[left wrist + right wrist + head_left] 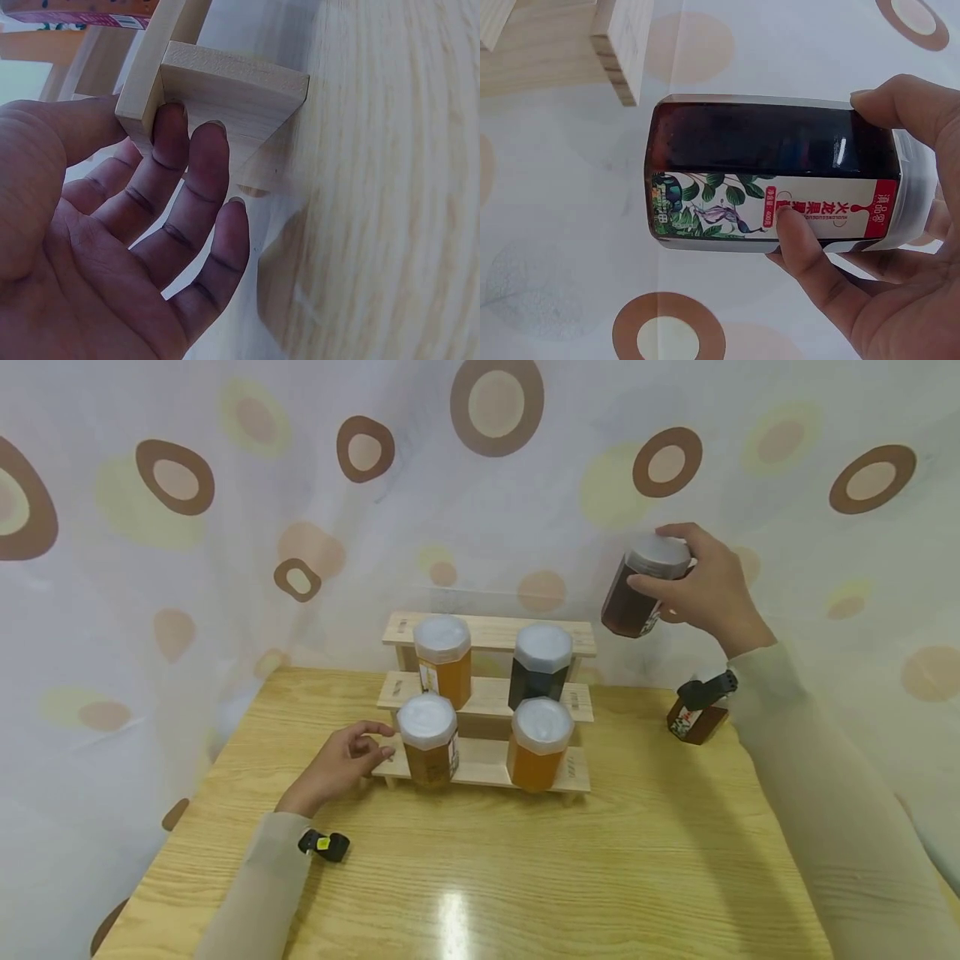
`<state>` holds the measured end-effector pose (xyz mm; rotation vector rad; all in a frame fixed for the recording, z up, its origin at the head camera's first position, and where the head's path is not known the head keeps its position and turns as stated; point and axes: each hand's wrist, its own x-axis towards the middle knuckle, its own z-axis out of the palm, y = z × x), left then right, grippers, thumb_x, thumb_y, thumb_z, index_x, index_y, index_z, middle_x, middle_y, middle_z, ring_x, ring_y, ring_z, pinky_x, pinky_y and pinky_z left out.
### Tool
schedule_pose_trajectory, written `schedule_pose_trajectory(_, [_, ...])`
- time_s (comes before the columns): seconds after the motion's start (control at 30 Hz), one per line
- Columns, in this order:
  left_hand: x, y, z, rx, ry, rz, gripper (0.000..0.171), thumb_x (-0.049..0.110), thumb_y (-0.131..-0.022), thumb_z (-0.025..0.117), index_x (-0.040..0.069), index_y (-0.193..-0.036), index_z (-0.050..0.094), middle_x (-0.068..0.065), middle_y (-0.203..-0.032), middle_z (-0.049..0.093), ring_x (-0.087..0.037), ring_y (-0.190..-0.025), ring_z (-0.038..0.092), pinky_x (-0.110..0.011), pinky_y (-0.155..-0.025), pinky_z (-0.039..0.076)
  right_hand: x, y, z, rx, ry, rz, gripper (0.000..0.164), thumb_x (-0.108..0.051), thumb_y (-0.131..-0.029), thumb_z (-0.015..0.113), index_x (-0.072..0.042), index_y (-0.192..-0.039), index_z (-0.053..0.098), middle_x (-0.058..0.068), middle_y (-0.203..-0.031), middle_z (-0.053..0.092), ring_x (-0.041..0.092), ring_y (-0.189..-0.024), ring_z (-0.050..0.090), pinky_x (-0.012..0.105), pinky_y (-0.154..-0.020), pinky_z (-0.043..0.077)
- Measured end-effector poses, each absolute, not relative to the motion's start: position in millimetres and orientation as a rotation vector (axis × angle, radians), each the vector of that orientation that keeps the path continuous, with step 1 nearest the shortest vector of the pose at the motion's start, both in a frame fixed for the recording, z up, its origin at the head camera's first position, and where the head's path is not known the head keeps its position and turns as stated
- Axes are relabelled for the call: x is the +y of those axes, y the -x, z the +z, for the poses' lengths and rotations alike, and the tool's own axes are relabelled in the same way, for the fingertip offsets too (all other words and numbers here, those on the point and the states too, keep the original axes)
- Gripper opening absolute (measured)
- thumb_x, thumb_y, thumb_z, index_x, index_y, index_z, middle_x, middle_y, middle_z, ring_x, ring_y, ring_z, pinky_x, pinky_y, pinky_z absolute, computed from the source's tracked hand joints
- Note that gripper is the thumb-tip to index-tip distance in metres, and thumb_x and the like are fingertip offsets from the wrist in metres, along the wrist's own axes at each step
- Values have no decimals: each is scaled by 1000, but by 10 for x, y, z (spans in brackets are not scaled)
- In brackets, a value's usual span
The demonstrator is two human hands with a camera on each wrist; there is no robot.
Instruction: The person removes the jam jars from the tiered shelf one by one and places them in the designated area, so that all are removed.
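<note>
My right hand (712, 585) grips a tilted jar of dark syrup (632, 597) near its white lid, up in the air right of the three-tier wooden rack (480, 693). A printed label with Chinese characters and plants shows on this jar in the right wrist view. Down at the rack's left end, my left hand (341, 768) pinches the tip of the lowest board (142, 82) between thumb and fingers. Beside those fingers stands an amber jar (429, 760) on the bottom tier. An orange jar (536, 764) shares that tier.
On the middle tier stand an orange jar (452, 677) and a dark jar (537, 681). Another dark jar (693, 722) is on the wood-grain table (525, 877) at right, partly hidden by the right wrist's camera. A patterned cloth (420, 527) hangs behind.
</note>
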<state>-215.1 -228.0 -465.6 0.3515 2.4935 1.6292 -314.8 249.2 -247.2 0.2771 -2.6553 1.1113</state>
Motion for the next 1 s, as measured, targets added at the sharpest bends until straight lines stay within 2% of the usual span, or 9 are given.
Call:
schedule_pose_trajectory(0.27, [-2288,2134,-4639,2493,-353,1625,36,21,-103,67,1,-133,59,-8,-83,66,-21,-79,58,-34,-76,50,2597,3114,-2582,-2665,-280,1115,79,-33,-92,79,-11,-157,41,25,-148,46,38,-104,60,20,-60,53])
schedule_pose_trajectory(0.57, [-2283,2125,-4626,2485,-366,1629,34,19,-104,67,1,-132,60,-8,-81,65,-20,-74,55,-34,-73,48,2671,3105,-2847,-2664,-276,1060,82,-37,-92,80,-8,-157,40,26,-148,46,43,-114,57,16,-66,45])
schedule_pose_trajectory(0.67, [-2278,2127,-4624,2488,-373,1628,34,18,-104,67,0,-132,60,-7,-81,65,-19,-74,55,-33,-73,48,2697,3107,-2951,-2684,-269,1049,82,-38,-92,80,-9,-157,39,26,-148,46,43,-111,58,25,-71,49])
schedule_pose_trajectory(0.77, [-2274,2127,-4621,2484,-372,1630,34,18,-104,67,0,-132,60,-7,-81,65,-20,-74,55,-33,-73,48,2704,3104,-3049,-2698,-272,1033,82,-38,-92,79,-7,-157,39,27,-149,44,45,-115,56,45,-81,53])
schedule_pose_trajectory(0.83, [-2274,2123,-4610,2484,-368,1628,35,19,-104,67,0,-132,60,-8,-81,65,-20,-75,55,-34,-73,48,2703,3096,-3121,-2696,-280,1049,83,-37,-92,79,-7,-157,38,28,-151,41,48,-119,54,57,-87,52])
schedule_pose_trajectory(0.9, [-2280,2120,-4604,2488,-363,1622,35,19,-104,67,1,-133,60,-9,-82,65,-20,-75,55,-35,-73,48,2699,3085,-3194,-2692,-286,1082,84,-37,-92,79,-7,-158,37,29,-153,38,49,-125,51,62,-91,49])
schedule_pose_trajectory(1.0, [-2289,2120,-4607,2496,-364,1614,35,20,-104,67,1,-133,60,-9,-82,65,-21,-75,56,-36,-73,49,2692,3074,-3303,-2685,-289,1113,84,-39,-93,79,-9,-159,36,31,-152,39,50,-127,51,63,-91,49])
